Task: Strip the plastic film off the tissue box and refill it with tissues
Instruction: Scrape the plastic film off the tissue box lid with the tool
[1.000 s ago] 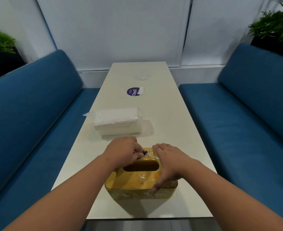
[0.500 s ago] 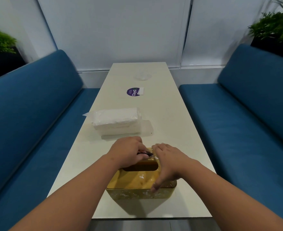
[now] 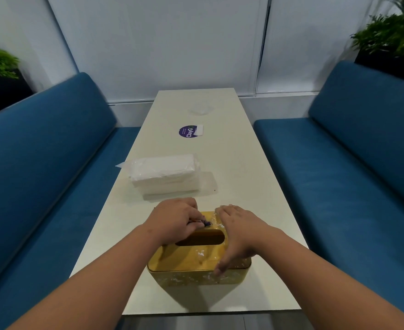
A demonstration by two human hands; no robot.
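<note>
A gold tissue box [image 3: 197, 260] sits at the near end of the table [image 3: 244, 186], its film [image 3: 203, 254] wrinkled and patchy. The left hand [image 3: 174, 221] is curled, pinching a small dark scrap [image 3: 206, 223] at the lid's far edge. The right hand [image 3: 238, 236] lies spread over the box's right side, fingers fairly straight, pressing. A wrapped tissue pack [image 3: 165, 172] lies just beyond.

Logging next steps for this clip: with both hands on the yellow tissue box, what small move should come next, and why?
Probably pull the left hand back along the lid to peel the film. It pinches a small dark bit at the far edge of the tissue box, the right hand lies flat steadying it, and film scraps cover the lid.
</note>
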